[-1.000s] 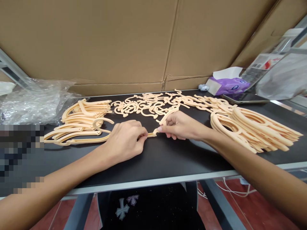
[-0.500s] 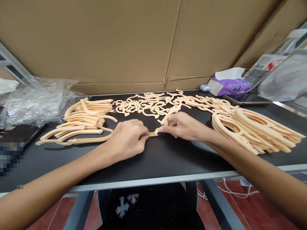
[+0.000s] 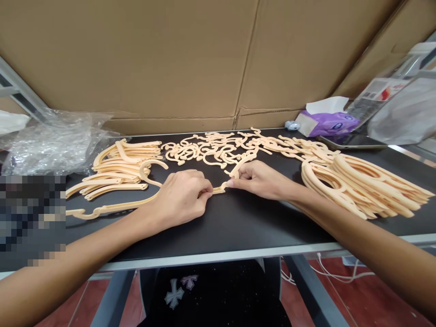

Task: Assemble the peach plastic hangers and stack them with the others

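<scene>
The left hand (image 3: 180, 197) has its thumb and finger closed on a cream strip (image 3: 218, 190) over the middle of the black table (image 3: 259, 227). Just beside it, the right hand (image 3: 260, 179) pinches the strip's bent end. Curly hooks (image 3: 204, 152) lie in a messy heap behind, and big loopy pieces (image 3: 374, 186) lie piled on the right

a single head-worn camera looked forward and down across the counter (image 3: 238, 240) from its near edge, with the left hand (image 3: 184, 195) and right hand (image 3: 260, 179) close at mid-frame, and cardboard (image 3: 153, 59) filling the top.
</scene>
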Demonstrator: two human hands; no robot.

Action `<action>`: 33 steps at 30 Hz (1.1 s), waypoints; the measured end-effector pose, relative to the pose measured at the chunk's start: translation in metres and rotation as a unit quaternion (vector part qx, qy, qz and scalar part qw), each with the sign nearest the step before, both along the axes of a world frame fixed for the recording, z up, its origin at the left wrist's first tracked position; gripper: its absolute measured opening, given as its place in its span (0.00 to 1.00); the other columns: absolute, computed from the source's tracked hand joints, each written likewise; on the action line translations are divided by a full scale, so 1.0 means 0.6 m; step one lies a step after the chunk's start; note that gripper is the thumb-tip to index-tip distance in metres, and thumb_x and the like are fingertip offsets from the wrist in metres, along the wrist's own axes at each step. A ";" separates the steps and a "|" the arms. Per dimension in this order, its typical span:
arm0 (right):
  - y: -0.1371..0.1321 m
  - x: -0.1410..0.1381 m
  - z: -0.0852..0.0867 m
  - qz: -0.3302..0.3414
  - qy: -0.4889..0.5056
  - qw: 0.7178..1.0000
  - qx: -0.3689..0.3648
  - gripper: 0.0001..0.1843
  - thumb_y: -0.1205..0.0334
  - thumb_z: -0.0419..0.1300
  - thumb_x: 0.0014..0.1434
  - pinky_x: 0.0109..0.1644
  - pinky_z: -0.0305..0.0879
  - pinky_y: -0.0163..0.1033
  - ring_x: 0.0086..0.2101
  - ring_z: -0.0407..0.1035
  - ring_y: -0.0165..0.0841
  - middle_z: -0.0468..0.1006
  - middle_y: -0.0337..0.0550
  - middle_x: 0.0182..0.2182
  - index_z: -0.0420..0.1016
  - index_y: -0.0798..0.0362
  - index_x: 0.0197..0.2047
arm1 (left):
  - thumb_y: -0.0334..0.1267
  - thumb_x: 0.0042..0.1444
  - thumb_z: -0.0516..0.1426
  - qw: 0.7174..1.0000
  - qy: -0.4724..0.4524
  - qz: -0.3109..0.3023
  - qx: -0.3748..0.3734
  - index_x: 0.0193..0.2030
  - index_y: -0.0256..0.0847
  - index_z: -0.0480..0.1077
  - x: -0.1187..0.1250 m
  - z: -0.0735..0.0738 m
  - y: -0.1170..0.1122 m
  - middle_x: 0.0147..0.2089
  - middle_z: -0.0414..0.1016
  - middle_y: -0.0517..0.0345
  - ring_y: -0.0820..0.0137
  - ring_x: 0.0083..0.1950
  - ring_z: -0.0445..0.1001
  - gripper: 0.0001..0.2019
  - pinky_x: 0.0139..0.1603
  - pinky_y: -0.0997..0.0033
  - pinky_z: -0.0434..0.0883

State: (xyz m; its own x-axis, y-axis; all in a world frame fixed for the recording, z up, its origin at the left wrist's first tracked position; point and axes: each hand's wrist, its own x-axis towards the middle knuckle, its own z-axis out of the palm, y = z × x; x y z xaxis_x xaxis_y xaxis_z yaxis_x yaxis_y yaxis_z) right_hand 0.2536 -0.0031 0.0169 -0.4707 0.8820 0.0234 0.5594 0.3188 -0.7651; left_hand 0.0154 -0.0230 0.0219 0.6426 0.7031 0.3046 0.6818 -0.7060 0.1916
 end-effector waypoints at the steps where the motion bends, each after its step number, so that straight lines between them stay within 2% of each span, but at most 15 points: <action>1: 0.000 0.000 0.000 -0.003 -0.004 1.000 0.004 0.22 0.43 0.62 0.57 0.25 0.50 0.35 0.23 0.56 0.26 0.64 0.34 0.20 0.71 0.54 0.27 | 0.32 0.60 0.57 1.000 0.000 0.000 0.001 0.35 0.42 0.81 0.000 -0.001 0.000 0.34 0.80 0.56 0.65 0.37 0.78 0.10 0.37 0.67 0.69; 5: -0.004 0.000 -0.002 -0.014 -0.012 1.000 0.020 0.21 0.44 0.62 0.58 0.25 0.49 0.35 0.23 0.55 0.26 0.63 0.33 0.19 0.71 0.54 0.26 | 0.31 0.60 0.57 1.000 -0.001 -0.003 0.005 0.35 0.42 0.81 0.000 -0.002 -0.001 0.34 0.80 0.55 0.65 0.37 0.77 0.10 0.37 0.67 0.69; 10: -0.006 0.000 -0.002 -0.008 0.001 0.999 0.045 0.24 0.41 0.63 0.57 0.26 0.50 0.36 0.23 0.55 0.27 0.64 0.35 0.19 0.73 0.54 0.25 | 0.31 0.59 0.57 1.000 -0.002 -0.010 0.010 0.34 0.42 0.80 0.000 -0.002 0.000 0.33 0.79 0.55 0.65 0.36 0.77 0.10 0.37 0.67 0.70; 15: -0.006 0.000 -0.005 -0.008 0.001 0.997 0.083 0.27 0.41 0.62 0.58 0.26 0.51 0.36 0.23 0.57 0.27 0.66 0.37 0.20 0.65 0.52 0.19 | 0.30 0.60 0.57 1.000 -0.008 -0.009 0.004 0.33 0.42 0.80 -0.001 -0.002 0.002 0.33 0.79 0.56 0.66 0.36 0.77 0.10 0.37 0.67 0.69; 19: -0.007 -0.001 -0.009 -0.012 -0.008 0.995 0.097 0.25 0.44 0.61 0.59 0.26 0.50 0.36 0.22 0.55 0.27 0.64 0.36 0.19 0.65 0.52 0.20 | 0.30 0.59 0.57 1.000 -0.007 -0.013 0.005 0.33 0.41 0.80 -0.001 -0.002 0.004 0.33 0.79 0.56 0.66 0.36 0.76 0.10 0.37 0.67 0.69; 23: -0.008 -0.001 -0.010 -0.022 -0.020 0.993 0.114 0.29 0.46 0.62 0.59 0.27 0.51 0.37 0.23 0.56 0.27 0.64 0.37 0.19 0.55 0.51 0.16 | 0.29 0.59 0.57 1.000 -0.003 -0.010 -0.003 0.34 0.41 0.80 0.000 -0.001 0.004 0.33 0.79 0.56 0.65 0.36 0.76 0.10 0.38 0.66 0.69; 29: -0.010 0.000 -0.013 -0.028 -0.011 0.992 0.122 0.28 0.46 0.62 0.58 0.26 0.51 0.37 0.22 0.56 0.27 0.65 0.37 0.19 0.57 0.51 0.17 | 0.29 0.59 0.56 1.000 0.002 -0.003 -0.013 0.34 0.41 0.80 0.003 0.001 0.005 0.34 0.79 0.56 0.65 0.37 0.77 0.10 0.38 0.66 0.69; 33: -0.008 -0.001 -0.021 -0.019 0.001 0.993 0.119 0.28 0.47 0.61 0.58 0.26 0.51 0.37 0.23 0.57 0.28 0.67 0.39 0.20 0.55 0.50 0.17 | 0.28 0.57 0.56 1.000 0.001 -0.002 -0.031 0.34 0.40 0.80 0.005 0.004 0.008 0.33 0.79 0.57 0.65 0.35 0.76 0.10 0.37 0.66 0.68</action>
